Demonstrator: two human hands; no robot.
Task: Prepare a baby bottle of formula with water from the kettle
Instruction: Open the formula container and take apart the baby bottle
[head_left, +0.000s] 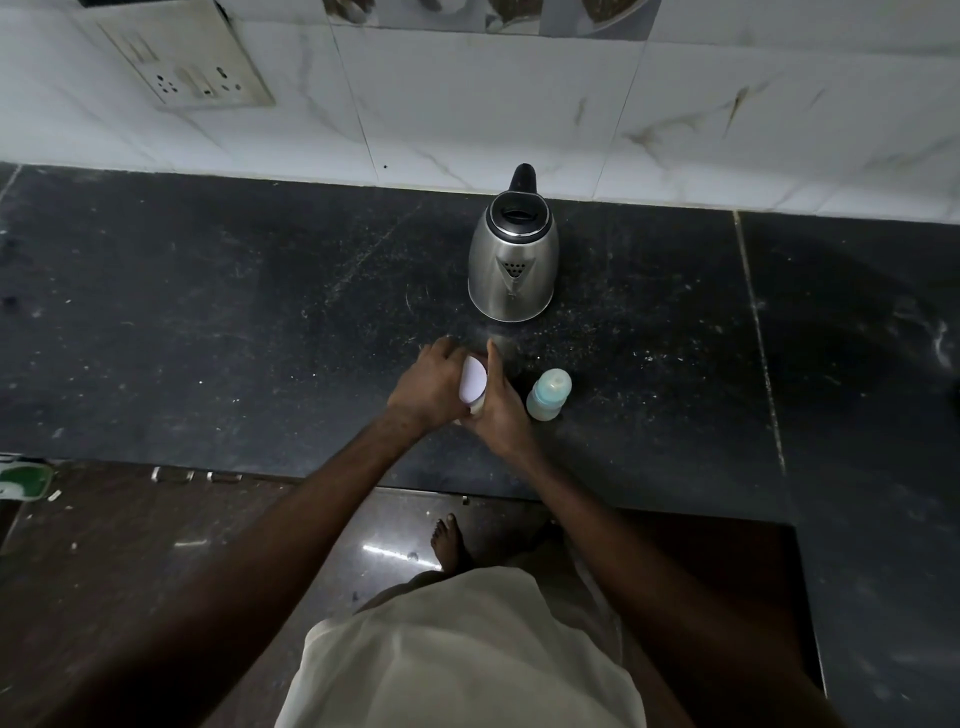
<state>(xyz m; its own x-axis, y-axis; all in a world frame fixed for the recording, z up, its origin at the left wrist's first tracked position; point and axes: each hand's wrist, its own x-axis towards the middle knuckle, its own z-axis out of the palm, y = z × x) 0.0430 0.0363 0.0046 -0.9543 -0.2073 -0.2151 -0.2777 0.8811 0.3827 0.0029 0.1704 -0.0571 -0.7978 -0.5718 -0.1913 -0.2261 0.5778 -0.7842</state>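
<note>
As left hand (431, 387) and right hand (501, 405) both clasp the white-lidded container (472, 384) at frame centre, treat it as probably light, rigid, smooth: grip body, twist lid.

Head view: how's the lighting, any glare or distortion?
Head view: dim, black counter underexposed, tiled wall brightest; glare streaks on the floor; wide-angle tilts the wall's tile seams; kettle and bottle sharp; left hand and right hand cover most of the tub.
</note>
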